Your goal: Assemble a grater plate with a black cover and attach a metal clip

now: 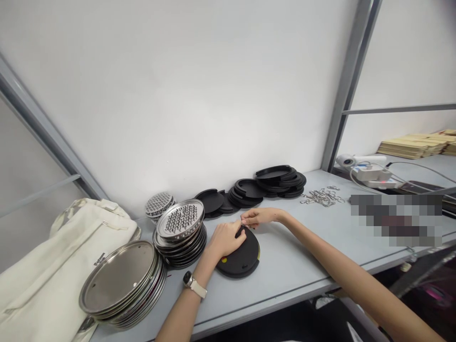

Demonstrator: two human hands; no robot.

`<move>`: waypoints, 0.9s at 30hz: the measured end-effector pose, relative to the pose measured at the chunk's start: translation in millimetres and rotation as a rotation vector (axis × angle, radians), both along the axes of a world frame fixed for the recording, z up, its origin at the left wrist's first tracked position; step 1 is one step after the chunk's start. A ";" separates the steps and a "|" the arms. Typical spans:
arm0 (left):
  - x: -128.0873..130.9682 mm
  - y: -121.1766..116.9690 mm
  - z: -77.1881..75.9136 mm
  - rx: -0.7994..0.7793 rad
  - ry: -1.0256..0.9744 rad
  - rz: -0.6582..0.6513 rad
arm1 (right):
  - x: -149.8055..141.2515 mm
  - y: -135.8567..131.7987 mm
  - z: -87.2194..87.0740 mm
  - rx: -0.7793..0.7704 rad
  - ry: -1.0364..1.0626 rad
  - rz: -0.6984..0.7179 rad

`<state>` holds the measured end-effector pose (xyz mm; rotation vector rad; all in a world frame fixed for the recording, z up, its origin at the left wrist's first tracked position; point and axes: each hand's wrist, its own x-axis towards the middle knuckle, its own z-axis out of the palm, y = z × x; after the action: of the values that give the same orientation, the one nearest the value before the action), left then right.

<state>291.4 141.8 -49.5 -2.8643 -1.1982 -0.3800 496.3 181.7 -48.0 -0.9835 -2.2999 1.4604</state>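
A black round plastic cover (238, 261), with a yellow dot and a slip of yellow at its right rim, lies flat on the table in front of me. My left hand (225, 239), with a watch on the wrist, rests over its upper left part, thumb and fingers closed on the far edge. My right hand (260, 216) meets it there, its fingertips pinched around a small metal clip, mostly hidden. Similar loose metal clips (322, 196) lie in a heap to the right. Behind the hands stand stacked black covers (249, 189).
Round metal grater plates (181, 219) are stacked to the left, with flat metal discs (119, 275) nearer me. A cream bag (71, 256) lies at far left. White cables and a power strip (377, 175) sit at the right. The grey table (285, 270) ends close to me.
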 end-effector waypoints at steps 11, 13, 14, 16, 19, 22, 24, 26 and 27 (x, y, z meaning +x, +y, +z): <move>0.2 -1.8 3.7 -0.036 -0.007 0.019 | -1.0 -0.1 -0.3 -0.022 -0.015 -0.038; 0.6 -2.2 4.4 -0.049 0.002 0.028 | -1.1 -0.7 0.1 -0.034 -0.007 -0.042; 0.7 -2.3 4.6 -0.049 0.007 0.031 | -1.1 -1.0 0.4 -0.038 -0.001 -0.038; 0.8 -2.4 4.5 -0.041 0.014 0.028 | -0.9 -1.5 0.9 -0.047 0.017 -0.024; 0.5 -2.3 4.0 -0.027 0.014 0.015 | -0.3 -1.2 0.8 -0.054 0.053 -0.006; 0.3 -2.1 3.3 -0.019 0.006 0.010 | 0.0 0.2 -0.2 -0.036 0.097 -0.018; 0.4 -2.0 3.0 -0.016 0.002 0.008 | -0.2 1.0 -0.2 -0.012 0.126 -0.029; 0.4 -1.9 2.8 -0.013 0.001 0.007 | -0.8 1.1 1.0 0.011 0.153 -0.035; 0.3 -1.9 2.7 -0.011 0.003 0.009 | -1.2 0.9 2.0 0.019 0.165 -0.037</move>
<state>291.8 139.9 -46.8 -2.8664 -1.2166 -0.3699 495.1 182.5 -46.0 -0.8611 -2.1635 1.4443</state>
